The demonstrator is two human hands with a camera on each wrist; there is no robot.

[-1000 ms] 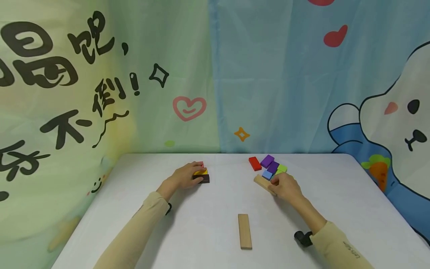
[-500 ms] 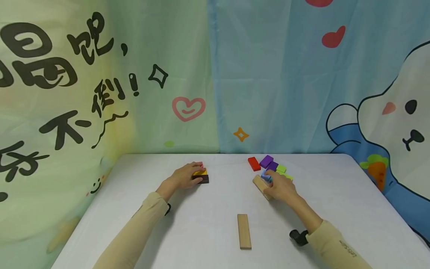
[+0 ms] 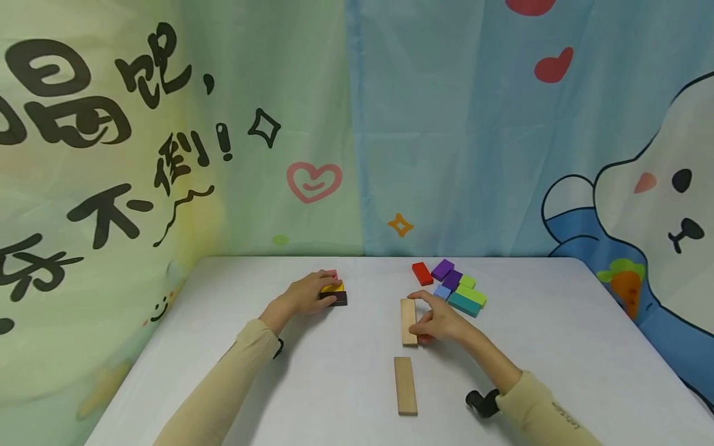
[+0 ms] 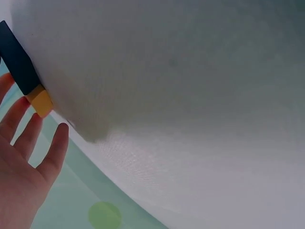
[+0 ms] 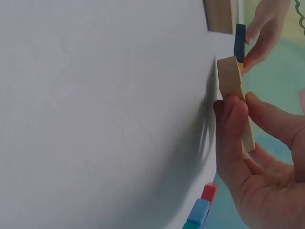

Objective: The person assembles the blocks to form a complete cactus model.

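Observation:
In the head view, my right hand pinches a plain wooden plank between thumb and fingers, just left of the coloured blocks. The right wrist view has the plank lifted, with its shadow on the table. At the left, my left hand holds a small group of blocks between thumb and fingers: a black block in front, a yellow block behind it and a pink one mostly hidden. Its fingertips meet the yellow block in the left wrist view.
A second wooden plank lies nearer on the white table. Back right sit a red block, purple blocks, a blue block, green blocks and a teal block. A printed curtain hangs behind.
My right hand has moved left and toward me with the wooden plank, turning it from slanted to nearly straight and uncovering the teal and blue blocks. My left hand has stayed put.

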